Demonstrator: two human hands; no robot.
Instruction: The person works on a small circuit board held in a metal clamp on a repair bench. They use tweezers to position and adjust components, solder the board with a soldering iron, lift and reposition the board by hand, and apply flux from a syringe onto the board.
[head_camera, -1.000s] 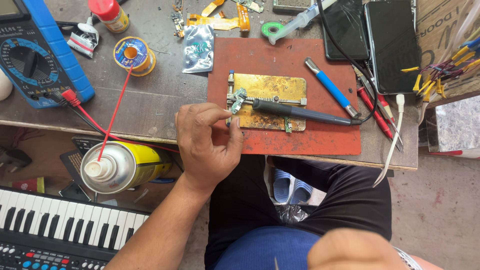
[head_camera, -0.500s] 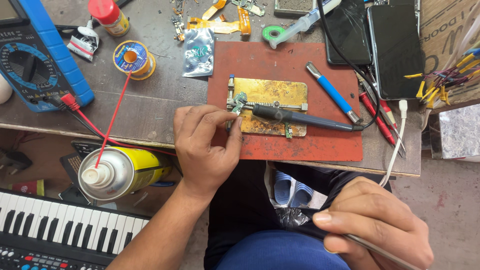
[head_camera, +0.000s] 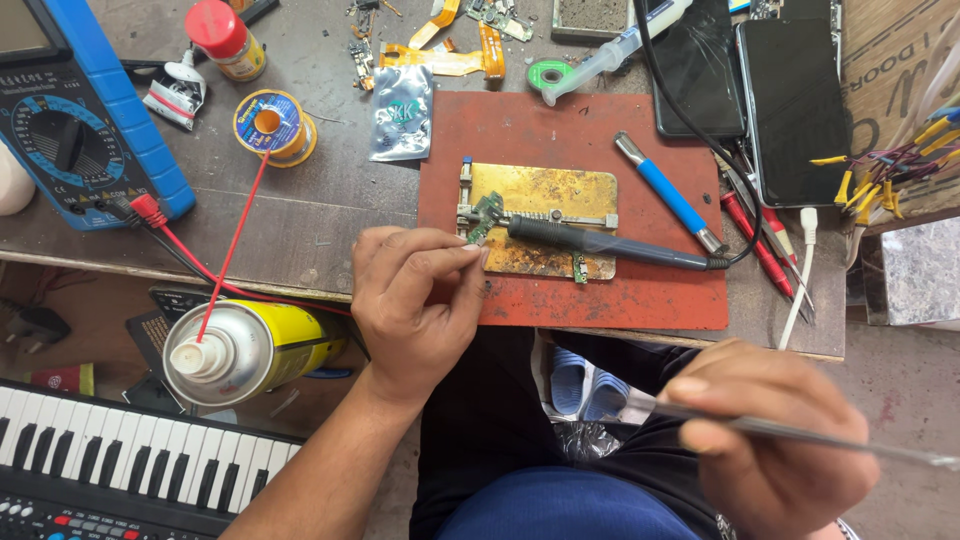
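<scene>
- Head view: my left hand (head_camera: 420, 305) rests at the near edge of the red mat (head_camera: 600, 300), thumb and forefinger pressed together at the tip beside the small green circuit board (head_camera: 487, 215). I think they pinch its corner, but the fingertips hide the contact.
- My right hand (head_camera: 770, 445) is well back over my lap, fingers closed around thin metal tweezers (head_camera: 830, 438) that point out to the right.
- The board sits clamped at the left end of the brass holder plate (head_camera: 545, 195), just ahead of my left fingertips.
- Risk: the soldering iron (head_camera: 600, 240) lies across the plate with its tip right by the board and close to my left fingers. If it is hot, a small slip could burn me or scorch the board.
- Risk: the iron's cord (head_camera: 690, 110) runs up past the two phones (head_camera: 745, 90); a tug could drag the iron.
- Risk: the tweezers coming in from my right would cross the iron's handle and the blue-handled tool (head_camera: 668, 193).
- To the left of my grip: a yellow spray can (head_camera: 240, 350) with a red straw, a solder spool (head_camera: 272, 125), and a blue multimeter (head_camera: 80, 120).
- Below it, a keyboard (head_camera: 120, 470).
</scene>
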